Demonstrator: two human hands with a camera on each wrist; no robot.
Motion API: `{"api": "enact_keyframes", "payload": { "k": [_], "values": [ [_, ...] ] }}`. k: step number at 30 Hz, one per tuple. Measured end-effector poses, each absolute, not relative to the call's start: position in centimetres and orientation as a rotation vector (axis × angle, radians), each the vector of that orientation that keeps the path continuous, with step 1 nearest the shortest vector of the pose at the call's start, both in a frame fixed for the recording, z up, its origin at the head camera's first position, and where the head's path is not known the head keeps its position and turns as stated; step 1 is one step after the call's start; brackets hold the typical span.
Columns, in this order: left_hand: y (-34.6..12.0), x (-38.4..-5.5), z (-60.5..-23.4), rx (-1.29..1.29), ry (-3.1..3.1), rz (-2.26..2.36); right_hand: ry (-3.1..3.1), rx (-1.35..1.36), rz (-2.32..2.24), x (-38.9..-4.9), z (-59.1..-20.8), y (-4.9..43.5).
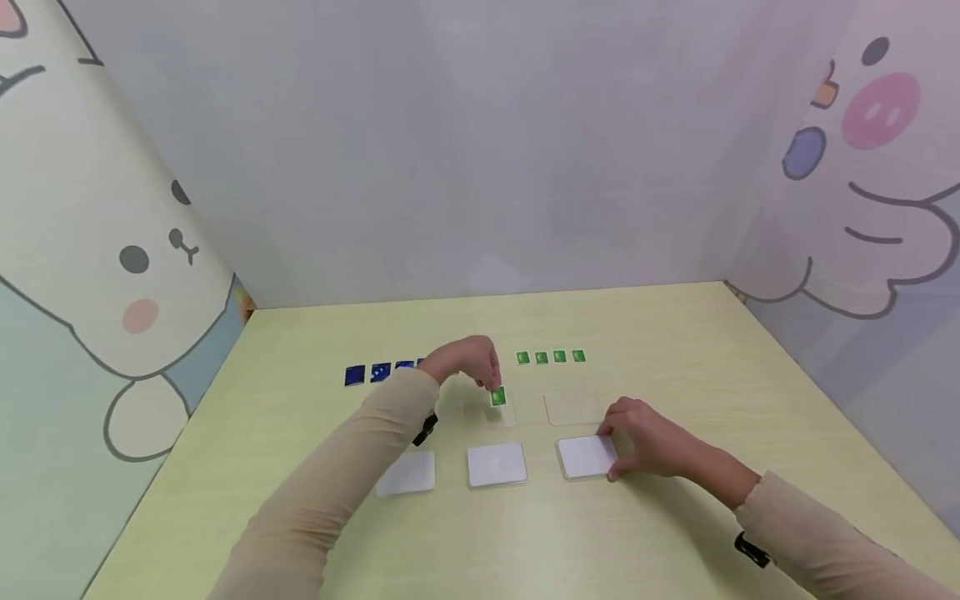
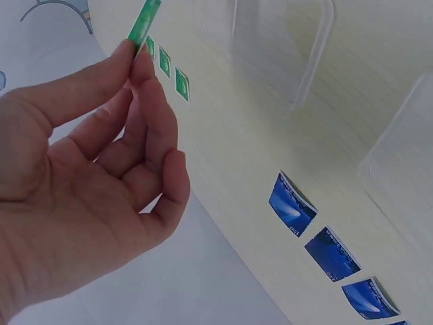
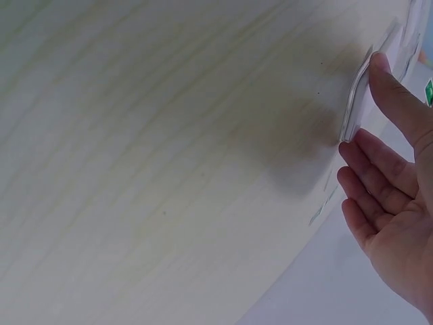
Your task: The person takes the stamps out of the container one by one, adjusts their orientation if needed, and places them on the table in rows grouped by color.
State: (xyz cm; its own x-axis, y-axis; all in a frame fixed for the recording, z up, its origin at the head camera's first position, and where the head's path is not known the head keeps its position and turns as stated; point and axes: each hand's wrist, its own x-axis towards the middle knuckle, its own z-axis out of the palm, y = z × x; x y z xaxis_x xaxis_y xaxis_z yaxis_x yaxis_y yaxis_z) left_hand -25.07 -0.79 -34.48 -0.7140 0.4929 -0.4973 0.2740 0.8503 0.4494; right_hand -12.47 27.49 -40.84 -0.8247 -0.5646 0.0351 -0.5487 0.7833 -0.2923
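My left hand [image 1: 472, 360] pinches a small green stamp [image 1: 498, 397] between thumb and forefinger; in the left wrist view the stamp [image 2: 143, 26] shows nearly edge-on. In the head view it overlaps a shallow clear plastic tray [image 1: 510, 417]. My right hand [image 1: 647, 437] holds a flat clear case with a white face [image 1: 581, 457], the rightmost of three, by its right end. In the right wrist view the thumb lies on one edge of that case [image 3: 362, 101] and a fingertip sits at its corner. The other fingers are spread loosely beneath.
Several green stamps [image 1: 559, 357] lie in a row at the back. A row of blue stamps [image 1: 355, 375] stands left, partly behind my left arm. Another clear tray [image 1: 570, 410] lies to the right. Two more white-faced cases [image 1: 497, 464] lie in front. A wall closes the far side.
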Motion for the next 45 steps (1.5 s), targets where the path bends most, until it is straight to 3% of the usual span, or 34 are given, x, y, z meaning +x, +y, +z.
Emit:
{"api": "enact_keyframes", "payload": {
  "k": [15,45],
  "values": [
    [-0.2,-28.1,-35.2,0.618,2.449,0.334,2.906,-0.884,-0.456,-12.5,-40.9,27.3],
    [1.5,-30.0,-38.8,0.642,2.732,0.339,2.924,-0.881,-0.382,-11.8,-40.3,27.9]
  ]
}}
